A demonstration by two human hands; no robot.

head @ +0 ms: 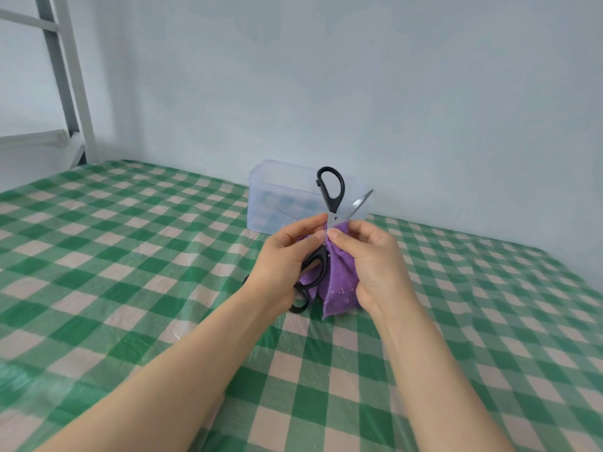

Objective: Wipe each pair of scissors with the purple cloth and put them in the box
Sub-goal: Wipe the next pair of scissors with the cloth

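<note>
- Head view: scissors (333, 205) spread open and raised mid-scene, baring the blades for wiping.
- Left hand (284, 256) pinching near the pivot, steadying them (lower handle under the palm).
- Right hand (368, 256) clamped on purple cloth (339, 282), pressing it against a blade.
- Box (267, 203) waiting just beyond, far side.

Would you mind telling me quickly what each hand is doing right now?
Left hand: holds the black scissors near the pivot.
Right hand: pinches the purple cloth by the blade.
</note>
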